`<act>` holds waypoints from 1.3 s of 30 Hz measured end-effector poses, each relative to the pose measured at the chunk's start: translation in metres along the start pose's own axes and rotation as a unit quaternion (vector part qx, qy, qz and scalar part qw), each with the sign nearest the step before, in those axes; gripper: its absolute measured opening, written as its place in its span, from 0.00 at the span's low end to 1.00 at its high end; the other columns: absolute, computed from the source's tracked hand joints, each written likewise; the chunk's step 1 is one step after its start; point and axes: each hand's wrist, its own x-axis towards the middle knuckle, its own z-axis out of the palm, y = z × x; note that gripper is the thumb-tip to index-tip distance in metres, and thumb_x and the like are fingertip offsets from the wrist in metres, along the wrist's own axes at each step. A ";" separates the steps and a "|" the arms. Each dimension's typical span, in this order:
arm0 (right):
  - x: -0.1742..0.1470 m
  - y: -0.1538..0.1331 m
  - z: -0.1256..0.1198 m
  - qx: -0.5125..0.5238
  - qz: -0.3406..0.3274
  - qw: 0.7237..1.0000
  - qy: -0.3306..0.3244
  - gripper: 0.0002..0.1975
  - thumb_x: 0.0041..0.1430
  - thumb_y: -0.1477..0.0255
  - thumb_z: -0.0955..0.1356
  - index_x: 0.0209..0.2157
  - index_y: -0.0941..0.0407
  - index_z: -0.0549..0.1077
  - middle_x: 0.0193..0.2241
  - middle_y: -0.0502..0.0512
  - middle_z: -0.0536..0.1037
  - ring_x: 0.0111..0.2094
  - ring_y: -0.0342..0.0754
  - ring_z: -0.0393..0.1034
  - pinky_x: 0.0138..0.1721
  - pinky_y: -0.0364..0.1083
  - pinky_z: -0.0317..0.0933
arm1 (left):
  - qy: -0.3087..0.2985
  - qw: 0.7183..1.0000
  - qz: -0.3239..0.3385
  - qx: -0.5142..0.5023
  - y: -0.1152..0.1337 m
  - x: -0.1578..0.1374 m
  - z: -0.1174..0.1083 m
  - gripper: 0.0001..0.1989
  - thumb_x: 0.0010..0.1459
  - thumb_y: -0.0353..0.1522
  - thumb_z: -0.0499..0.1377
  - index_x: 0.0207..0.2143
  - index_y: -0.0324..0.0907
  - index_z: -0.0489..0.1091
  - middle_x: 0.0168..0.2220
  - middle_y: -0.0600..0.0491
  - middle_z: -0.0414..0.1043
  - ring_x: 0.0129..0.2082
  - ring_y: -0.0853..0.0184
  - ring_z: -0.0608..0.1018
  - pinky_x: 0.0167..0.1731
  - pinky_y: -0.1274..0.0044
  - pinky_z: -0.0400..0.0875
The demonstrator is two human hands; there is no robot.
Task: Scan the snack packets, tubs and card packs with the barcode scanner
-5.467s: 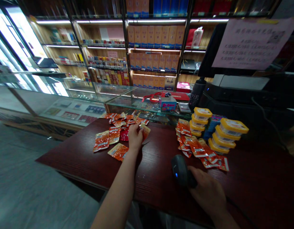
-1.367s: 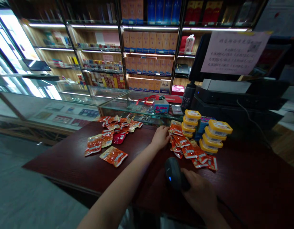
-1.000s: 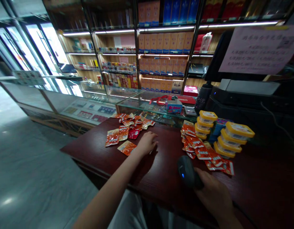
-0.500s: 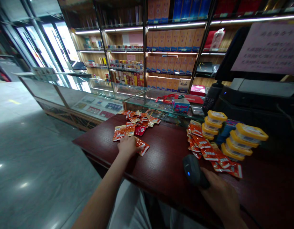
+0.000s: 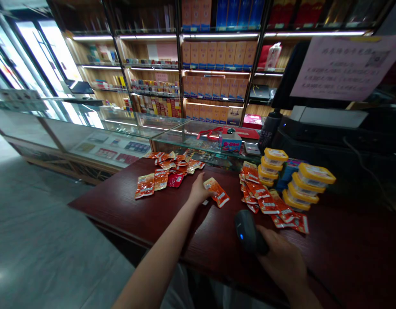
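Low over the dark red-brown desk [image 5: 172,219], my left hand [image 5: 200,191] pinches an orange snack packet [image 5: 217,192] between thumb and fingers. My right hand [image 5: 283,255] is wrapped round the handle of a black barcode scanner [image 5: 246,229] with a small blue light; its head points toward the packets. Left of my left hand lies a loose spread of orange packets [image 5: 161,178], with one red packet [image 5: 175,179] among them. Beyond the scanner, more orange packets [image 5: 267,205] overlap in a long heap.
Two stacks of yellow-lidded tubs [image 5: 269,169] [image 5: 303,189] stand behind the right heap. A monitor with a pink notice [image 5: 342,71] rises at the right. A glass display counter [image 5: 120,141] borders the desk's far side, bearing a small blue-pink box [image 5: 230,142]. Stocked shelves [image 5: 217,86] line the wall.
My left hand has carried the orange packet rightward, away from the left spread toward the scanner. My right hand still grips the scanner. The view has turned slightly to the right.
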 end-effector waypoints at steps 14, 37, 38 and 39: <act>0.054 -0.035 -0.038 0.419 0.164 0.891 -0.053 0.21 0.47 0.63 0.70 0.44 0.56 0.74 0.41 0.57 0.80 0.43 0.54 0.73 0.46 0.51 0.65 | 0.006 0.960 0.034 -0.279 0.001 -0.017 0.018 0.19 0.32 0.29 0.70 0.28 0.38 0.66 0.24 0.57 0.72 0.25 0.69 0.75 0.29 0.78 0.70; 0.051 -0.036 -0.049 0.264 0.118 0.950 -0.115 0.16 0.49 0.66 0.68 0.42 0.53 0.74 0.35 0.53 0.80 0.37 0.52 0.74 0.37 0.47 0.64 | -0.020 0.934 0.028 -0.354 -0.006 -0.014 0.020 0.25 0.33 0.32 0.70 0.32 0.41 0.58 0.28 0.56 0.74 0.26 0.68 0.77 0.25 0.78 0.71; 0.046 -0.031 -0.047 0.208 0.103 0.965 -0.119 0.16 0.49 0.69 0.67 0.43 0.54 0.73 0.35 0.54 0.80 0.37 0.53 0.74 0.36 0.47 0.63 | -0.014 0.935 0.019 -0.353 -0.005 -0.014 0.020 0.26 0.33 0.32 0.70 0.32 0.42 0.58 0.29 0.56 0.74 0.26 0.67 0.77 0.23 0.79 0.71; 0.040 -0.027 -0.043 0.161 0.087 0.976 -0.121 0.16 0.50 0.71 0.66 0.43 0.54 0.73 0.36 0.54 0.79 0.37 0.53 0.74 0.37 0.47 0.62 | -0.007 0.936 0.011 -0.351 -0.004 -0.014 0.019 0.26 0.34 0.33 0.70 0.32 0.42 0.58 0.29 0.55 0.74 0.26 0.67 0.77 0.22 0.79 0.71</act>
